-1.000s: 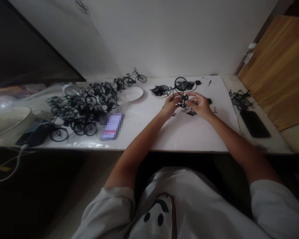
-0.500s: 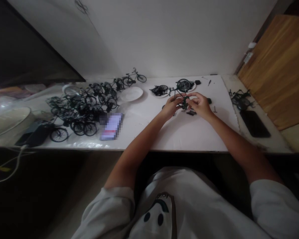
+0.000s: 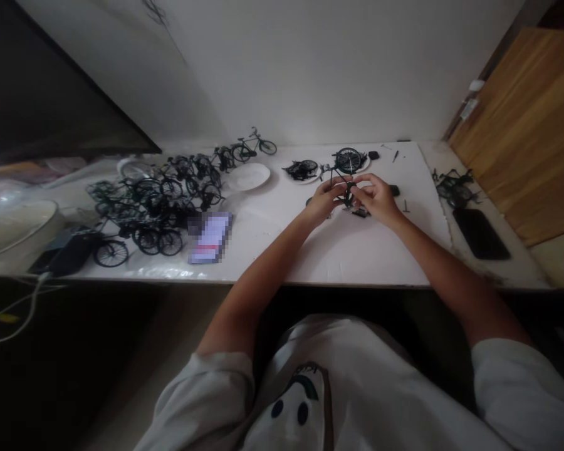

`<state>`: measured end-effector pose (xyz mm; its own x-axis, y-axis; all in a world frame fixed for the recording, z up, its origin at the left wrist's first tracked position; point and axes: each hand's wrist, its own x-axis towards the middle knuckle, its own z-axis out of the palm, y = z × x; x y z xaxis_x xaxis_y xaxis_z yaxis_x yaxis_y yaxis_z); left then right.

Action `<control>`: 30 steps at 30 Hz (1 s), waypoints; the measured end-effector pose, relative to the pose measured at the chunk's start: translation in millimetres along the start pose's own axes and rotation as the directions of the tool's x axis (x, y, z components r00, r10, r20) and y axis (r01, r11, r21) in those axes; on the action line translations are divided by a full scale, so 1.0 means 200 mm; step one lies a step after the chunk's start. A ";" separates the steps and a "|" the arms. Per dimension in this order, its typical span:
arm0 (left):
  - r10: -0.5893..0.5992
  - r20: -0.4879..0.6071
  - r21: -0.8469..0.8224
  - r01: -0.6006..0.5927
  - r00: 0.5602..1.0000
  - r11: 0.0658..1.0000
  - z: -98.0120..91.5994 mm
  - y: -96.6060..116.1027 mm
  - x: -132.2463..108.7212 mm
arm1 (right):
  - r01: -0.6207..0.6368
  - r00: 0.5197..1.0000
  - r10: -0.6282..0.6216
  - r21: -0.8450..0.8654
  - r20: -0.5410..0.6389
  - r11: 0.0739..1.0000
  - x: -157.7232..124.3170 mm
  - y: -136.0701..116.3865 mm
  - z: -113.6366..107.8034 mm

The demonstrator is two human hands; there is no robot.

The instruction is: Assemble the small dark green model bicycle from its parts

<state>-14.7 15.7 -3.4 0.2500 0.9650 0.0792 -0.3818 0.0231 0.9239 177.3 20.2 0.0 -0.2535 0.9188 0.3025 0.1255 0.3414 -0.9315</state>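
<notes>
Between both hands, above the right part of the white table, is a dark miniature bicycle (image 3: 348,193), partly covered by fingers. My left hand (image 3: 328,202) is closed round its left side. My right hand (image 3: 375,196) pinches it from the other side with thumb and fingers. Just beyond the hands, a spoked wheel (image 3: 348,161) shows over a plate of dark parts; I cannot tell whether it belongs to the held bicycle. Left of that, another white plate (image 3: 302,181) holds dark bicycle parts. Under the hands lie small dark pieces (image 3: 360,213).
Many finished-looking miniature bicycles (image 3: 160,200) crowd the table's left side, with one bicycle (image 3: 254,147) standing at the back. A white plate (image 3: 248,178), a lit phone (image 3: 211,238), a dark phone (image 3: 481,233), green bicycle frames (image 3: 455,186) and a small T-shaped tool (image 3: 405,206) lie around.
The hands stay in nearly the same place on the miniature bicycle. Only a very slight shift of the fingers and the piece shows.
</notes>
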 end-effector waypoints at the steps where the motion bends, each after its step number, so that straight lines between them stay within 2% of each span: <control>1: 0.001 0.009 0.003 -0.001 1.000 1.000 0.00 0.00 0.00 | 0.006 1.000 -0.006 -0.006 0.000 1.000 0.00 0.00 0.00; 7: 0.000 0.042 0.008 -0.001 0.999 1.000 0.00 -0.01 0.00 | 0.010 1.000 -0.010 0.003 -0.004 1.000 0.00 0.02 0.00; 19: -0.030 -0.039 0.004 0.030 0.999 1.000 0.01 -0.02 0.02 | 0.007 0.998 -0.012 -0.067 -0.067 0.998 0.01 0.00 0.00; 26: 0.001 -0.060 -0.033 -0.002 0.998 0.999 -0.01 -0.06 0.04 | -0.113 0.991 0.119 0.092 -0.065 0.989 0.02 -0.01 0.00; 30: -0.029 -0.086 0.006 0.029 0.996 1.000 -0.02 -0.05 0.03 | -0.197 0.978 0.206 0.159 -0.043 0.967 0.03 -0.01 -0.01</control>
<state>-12.1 23.0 -14.3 0.1832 0.9829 0.0200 -0.3691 0.0499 0.9280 178.4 24.8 3.6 -0.1803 0.9772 0.1123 0.0185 0.1175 -0.9929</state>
